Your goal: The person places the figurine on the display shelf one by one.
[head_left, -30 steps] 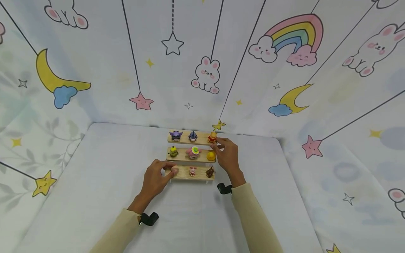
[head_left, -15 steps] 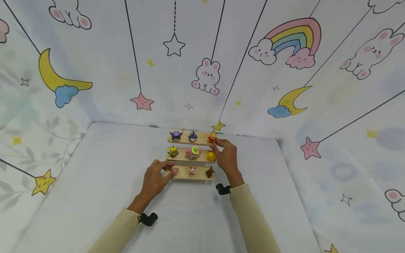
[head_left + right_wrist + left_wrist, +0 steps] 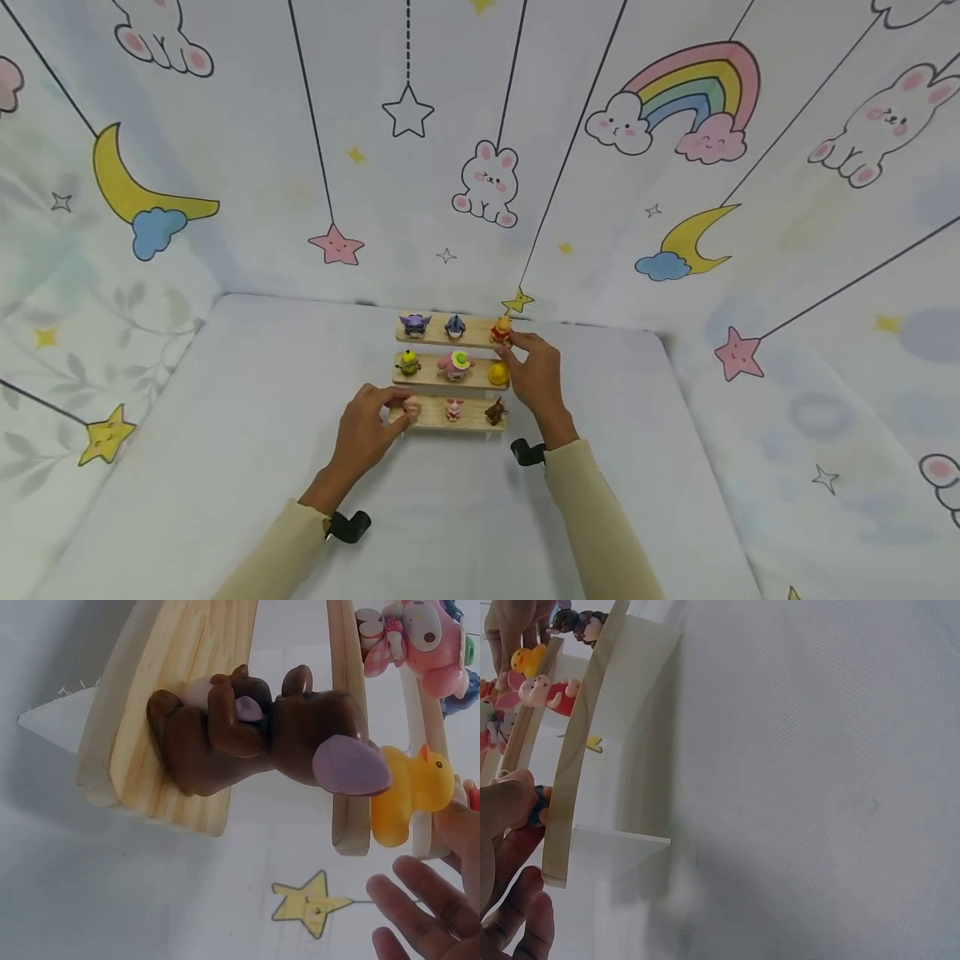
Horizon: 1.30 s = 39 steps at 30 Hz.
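My left hand (image 3: 366, 427) pinches a small figurine (image 3: 411, 406) at the left end of the front wooden shelf (image 3: 435, 421); its blue lower part shows in the left wrist view, the rest mostly covered by fingers. At the right end of the back shelf (image 3: 480, 334), my right hand (image 3: 538, 375) holds a yellow bear figurine in a red shirt (image 3: 500, 330) between thumb and index finger. Its other fingers are spread in the right wrist view. Beside these fingers, a yellow rubber duck (image 3: 412, 796) sits on the middle shelf (image 3: 427, 381).
On the front shelf stand a piglet figurine (image 3: 551, 694) and a brown kangaroo-like figurine (image 3: 255, 739). A green figurine (image 3: 408, 362) and a pink one (image 3: 454, 365) share the middle shelf. Purple (image 3: 415, 325) and blue (image 3: 454, 327) figurines stand at the back. Cartoon-printed cloth (image 3: 405, 208) rises behind.
The head view shifts slightly. Both hands stay at the same two figurines, and the one at my left fingertips shows a little more between finger and thumb.
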Motion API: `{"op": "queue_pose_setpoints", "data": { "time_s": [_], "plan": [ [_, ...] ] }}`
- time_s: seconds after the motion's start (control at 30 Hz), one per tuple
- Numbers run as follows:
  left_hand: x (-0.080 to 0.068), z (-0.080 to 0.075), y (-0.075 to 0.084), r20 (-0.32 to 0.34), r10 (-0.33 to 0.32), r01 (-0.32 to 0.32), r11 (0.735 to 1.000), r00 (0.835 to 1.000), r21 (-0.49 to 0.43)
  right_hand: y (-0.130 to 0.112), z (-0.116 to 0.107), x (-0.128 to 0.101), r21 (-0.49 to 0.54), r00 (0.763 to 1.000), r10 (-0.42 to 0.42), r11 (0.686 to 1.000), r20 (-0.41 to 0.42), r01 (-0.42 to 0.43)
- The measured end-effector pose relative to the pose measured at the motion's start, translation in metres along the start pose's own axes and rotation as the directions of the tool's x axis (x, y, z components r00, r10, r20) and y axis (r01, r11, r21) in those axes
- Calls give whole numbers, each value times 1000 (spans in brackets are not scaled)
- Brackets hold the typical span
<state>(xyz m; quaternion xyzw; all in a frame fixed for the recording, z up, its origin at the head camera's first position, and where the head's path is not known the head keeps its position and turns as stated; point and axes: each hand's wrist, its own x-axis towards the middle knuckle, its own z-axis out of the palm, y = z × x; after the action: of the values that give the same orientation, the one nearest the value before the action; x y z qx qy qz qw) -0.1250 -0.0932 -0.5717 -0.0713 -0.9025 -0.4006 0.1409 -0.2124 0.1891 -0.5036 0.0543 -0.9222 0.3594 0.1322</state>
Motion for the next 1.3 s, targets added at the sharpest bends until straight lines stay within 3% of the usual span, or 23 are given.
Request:
{"op": "queue_pose_setpoints", "data": {
  "time_s": [0.3,0.73,1.07,1.3],
  "plan": [
    [-1,-1,1,22,-46,46,999,999,8,-3,0,1,-5,999,33,999,14,-33],
    [-7,-10,-7,-5,-10,10,1000,1000,-19,-7,-3,1,-1,1000,16,1000,21,-16],
    [-13,-31,-25,-50,-22,22,1000,999,17,-4,-5,1,-8,1000,12,1000,9,-12],
    [-5,-52,-28,-104,4,3,998,995,67,-7,-2,1,1,1000,27,1000,9,-27]
  ]
}}
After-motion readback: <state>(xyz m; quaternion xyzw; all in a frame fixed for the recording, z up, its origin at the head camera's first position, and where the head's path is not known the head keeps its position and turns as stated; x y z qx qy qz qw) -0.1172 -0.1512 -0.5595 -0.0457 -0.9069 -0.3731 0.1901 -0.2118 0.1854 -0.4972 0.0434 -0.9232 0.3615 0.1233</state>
